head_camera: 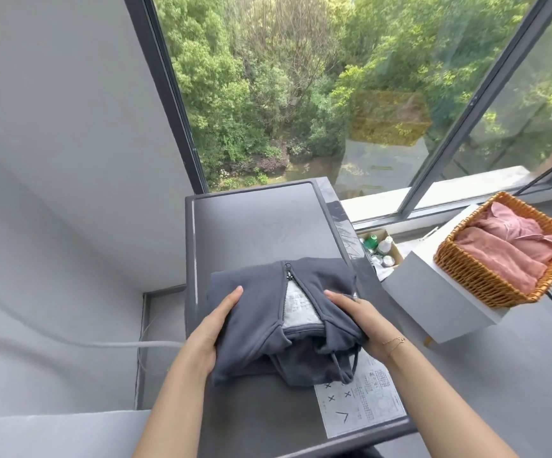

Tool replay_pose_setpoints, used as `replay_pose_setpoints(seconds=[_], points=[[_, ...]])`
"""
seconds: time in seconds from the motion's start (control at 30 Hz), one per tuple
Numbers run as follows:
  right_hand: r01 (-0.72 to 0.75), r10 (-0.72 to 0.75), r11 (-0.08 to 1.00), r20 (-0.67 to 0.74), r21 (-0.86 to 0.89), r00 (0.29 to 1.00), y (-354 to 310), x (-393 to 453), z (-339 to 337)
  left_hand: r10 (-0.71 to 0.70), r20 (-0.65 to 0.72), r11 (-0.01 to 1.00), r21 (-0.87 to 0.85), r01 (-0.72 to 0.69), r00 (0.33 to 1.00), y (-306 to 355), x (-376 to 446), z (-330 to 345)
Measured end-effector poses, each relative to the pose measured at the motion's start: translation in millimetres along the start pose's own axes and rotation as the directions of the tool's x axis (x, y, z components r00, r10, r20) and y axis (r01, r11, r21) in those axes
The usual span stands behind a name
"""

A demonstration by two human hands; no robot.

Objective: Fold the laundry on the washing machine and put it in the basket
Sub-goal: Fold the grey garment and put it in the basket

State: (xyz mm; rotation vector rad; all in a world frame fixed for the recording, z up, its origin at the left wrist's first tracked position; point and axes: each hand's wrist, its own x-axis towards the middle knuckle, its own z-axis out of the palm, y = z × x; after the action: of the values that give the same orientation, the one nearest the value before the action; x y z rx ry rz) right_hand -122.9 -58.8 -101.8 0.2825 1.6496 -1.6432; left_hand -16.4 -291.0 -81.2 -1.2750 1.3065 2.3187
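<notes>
The folded hoodie is lying on the washer, zipper running away from the person. The left hand and right hand are flanking it — fingers laid nearly straight along its sides, thumbs hidden underneath, so a true grip is hard to confirm. The basket, holding pink clothes, is sitting well off to the right — nearer the right hand.

Your folded dark grey zip hoodie lies on the grey washing machine top, between your hands. The woven wicker basket sits to your right on a white box.
</notes>
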Motion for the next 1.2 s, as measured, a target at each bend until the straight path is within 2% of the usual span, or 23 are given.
replay_pose_setpoints(seconds=[0.1, 0.27, 0.4, 0.57, 0.9, 1.2], points=[[0.05, -0.045, 0.998, -0.104, 0.04, 0.994, 6.3, -22.8, -11.9, -0.004, 0.068, 0.998, 0.062, 0.0, 0.998, 1.4, 2.8, 14.4], [0.154, -0.085, 0.966, -0.304, 0.21, 0.949, 16.7, -62.7, -47.8, -0.019, 0.236, 0.952, 0.301, -0.054, 0.972, -0.6, 17.4, 63.4], [0.212, -0.103, 0.947, -0.394, 0.243, 0.913, 24.1, -86.5, -99.0, 0.01, 0.266, 0.903, 0.412, -0.123, 0.964, -15.0, 14.5, 120.6], [0.229, -0.107, 0.939, -0.416, 0.255, 0.903, 23.3, -99.9, -166.6, 0.056, 0.248, 0.891, 0.425, -0.16, 0.967, -42.0, 5.1, 192.3], [0.277, -0.102, 0.91, -0.48, 0.309, 0.871, 15.5, -116.8, -381.6, 0.07, 0.249, 0.874, 0.451, -0.179, 0.966, -120.4, 12.7, 408.0], [0.307, -0.07, 0.874, -0.527, 0.377, 0.847, -6.4, -109.6, -494.6, 0.059, 0.311, 0.829, 0.515, -0.22, 0.949, -142.8, 42.6, 536.0]])
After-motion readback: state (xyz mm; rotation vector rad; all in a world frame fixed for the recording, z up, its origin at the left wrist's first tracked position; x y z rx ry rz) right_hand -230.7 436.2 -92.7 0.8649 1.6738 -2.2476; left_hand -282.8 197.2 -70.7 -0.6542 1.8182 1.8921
